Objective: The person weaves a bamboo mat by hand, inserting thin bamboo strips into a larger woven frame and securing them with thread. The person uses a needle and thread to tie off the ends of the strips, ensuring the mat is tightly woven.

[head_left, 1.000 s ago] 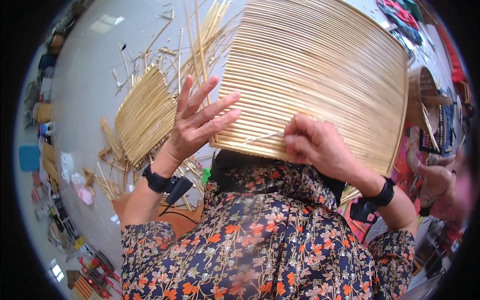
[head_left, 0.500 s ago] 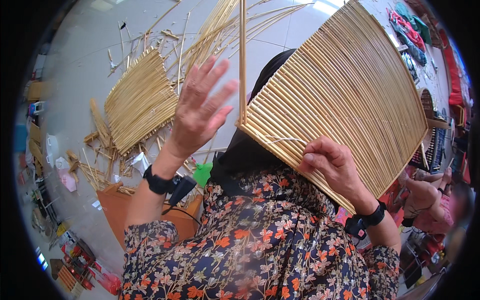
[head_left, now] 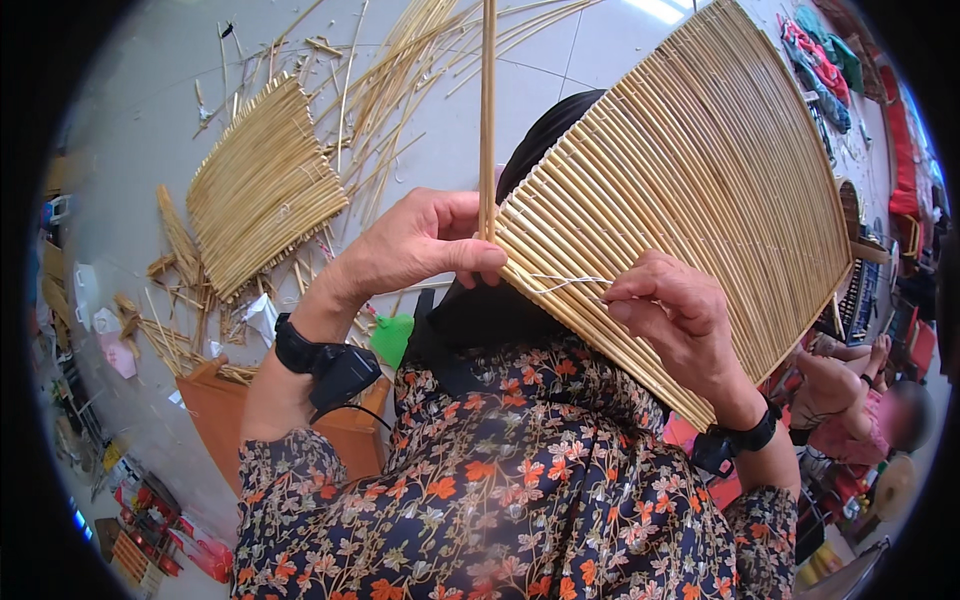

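A large mat of straw-coloured stalks [head_left: 680,190], bound side by side, lies tilted across my lap over black cloth. My left hand [head_left: 415,245] is closed at the mat's left corner, thumb on top, around the foot of a thin upright stalk [head_left: 487,120]. The fingers behind it are partly hidden. In a pinch, my right hand [head_left: 680,320] holds a thin white string [head_left: 572,281] over the mat's near edge. That string runs from the mat near my left thumb to my right fingertips.
A smaller stalk mat [head_left: 265,190] lies on the tiled floor at left, with loose stalks [head_left: 400,95] beyond it. A brown wooden stool [head_left: 225,415] and a green piece [head_left: 391,340] are near my left arm. Another person [head_left: 845,405] sits at far right.
My left hand has come down and right from the air, closing on the mat's corner at the upright stalk. My right hand keeps its pinch, with the string now drawn straighter.
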Motion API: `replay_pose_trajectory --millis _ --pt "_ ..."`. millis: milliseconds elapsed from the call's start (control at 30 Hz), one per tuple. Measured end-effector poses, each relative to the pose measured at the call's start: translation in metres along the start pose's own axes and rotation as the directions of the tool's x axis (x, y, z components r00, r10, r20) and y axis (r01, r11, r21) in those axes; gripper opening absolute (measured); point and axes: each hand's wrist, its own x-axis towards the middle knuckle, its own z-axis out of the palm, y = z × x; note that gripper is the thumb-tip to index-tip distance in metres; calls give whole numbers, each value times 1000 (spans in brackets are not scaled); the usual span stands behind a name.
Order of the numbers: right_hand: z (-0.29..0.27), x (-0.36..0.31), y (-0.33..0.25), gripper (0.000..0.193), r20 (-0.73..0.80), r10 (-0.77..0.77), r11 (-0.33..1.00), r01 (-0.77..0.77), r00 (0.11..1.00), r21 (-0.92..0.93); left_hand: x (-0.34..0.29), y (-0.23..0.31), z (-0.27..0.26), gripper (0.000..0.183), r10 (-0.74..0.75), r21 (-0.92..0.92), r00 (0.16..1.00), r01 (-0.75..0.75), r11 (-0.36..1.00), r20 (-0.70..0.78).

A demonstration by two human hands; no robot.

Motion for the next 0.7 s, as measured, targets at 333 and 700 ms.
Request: replay_pose_trajectory --millis 333,700 --pt "-35 21 -16 12 31 329 787 -292 944 544 3 5 7 33 -2 -6 999 2 1000 -34" --pt "-246 68 34 27 -422 108 791 179 900 586 6 7 8 33 9 -5 1000 -9 1000 -18"
